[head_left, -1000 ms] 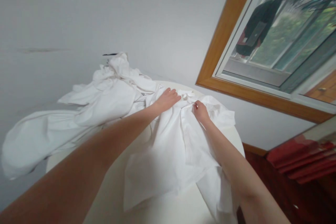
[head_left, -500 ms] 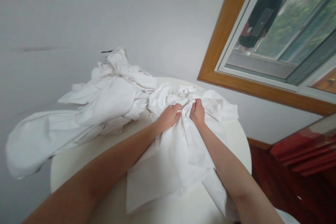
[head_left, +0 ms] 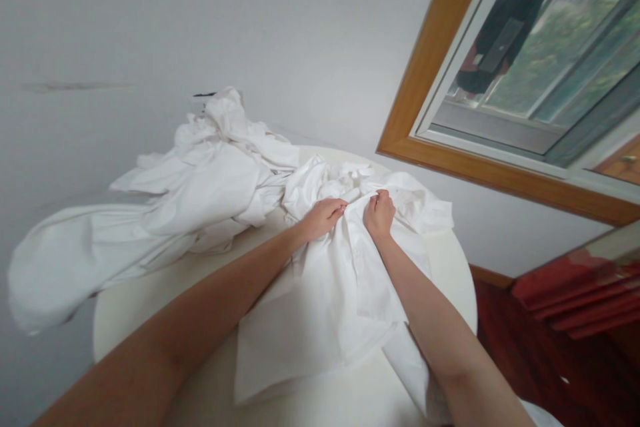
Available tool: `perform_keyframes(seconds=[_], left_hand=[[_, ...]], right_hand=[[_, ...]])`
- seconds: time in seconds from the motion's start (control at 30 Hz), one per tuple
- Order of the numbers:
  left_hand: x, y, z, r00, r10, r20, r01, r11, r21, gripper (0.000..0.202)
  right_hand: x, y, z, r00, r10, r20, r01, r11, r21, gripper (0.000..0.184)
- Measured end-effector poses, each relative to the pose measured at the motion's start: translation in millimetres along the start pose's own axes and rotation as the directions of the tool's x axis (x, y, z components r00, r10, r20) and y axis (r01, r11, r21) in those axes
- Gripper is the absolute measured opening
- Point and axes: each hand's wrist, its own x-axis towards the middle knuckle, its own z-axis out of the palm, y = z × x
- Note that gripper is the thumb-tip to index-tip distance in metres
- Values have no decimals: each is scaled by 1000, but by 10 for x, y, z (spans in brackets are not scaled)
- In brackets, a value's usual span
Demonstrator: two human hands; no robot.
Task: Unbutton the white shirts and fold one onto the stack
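A crumpled white shirt [head_left: 320, 307] lies on the round white table [head_left: 457, 280], its lower part spread toward me and its far part bunched up. My left hand [head_left: 323, 219] pinches the cloth near the middle, thumb and fingers together. A short way to the right, my right hand [head_left: 380, 213] is closed on the same shirt, fingers curled inward. Between the two hands runs a fairly straight fold of fabric. Folds hide the collar and most of the sleeves.
On the left, a large heap of white cloth [head_left: 210, 187] touches the shirt and hangs past the table's edge. Behind stands a pale wall [head_left: 300, 47], with a wood-framed window [head_left: 400, 137] at the right. Red fabric [head_left: 585, 293] hangs above the dark red floor [head_left: 540, 360].
My hands have moved slightly apart, and the edge of the shirt between them looks straighter. Both keep their grip. The heap on the left lies as before.
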Motion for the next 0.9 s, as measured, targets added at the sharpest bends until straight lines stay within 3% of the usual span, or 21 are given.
perform_keyframes(seconds=[0.23,0.47,0.9], left_hand=[[-9,24,2,999,32,10,-32,999,37,29],[-22,-41,31,997,81,-13,-79,991,105,26],[-78,32,-21,1000,-7,13,3,971,240,28]], right_hand=[[-8,-3,11,997,57,44,-55,998,-32,23],[13,48,42,978,120,168,-132,989,63,21],[21,171,95,977,-26,213,-28,968,248,15]])
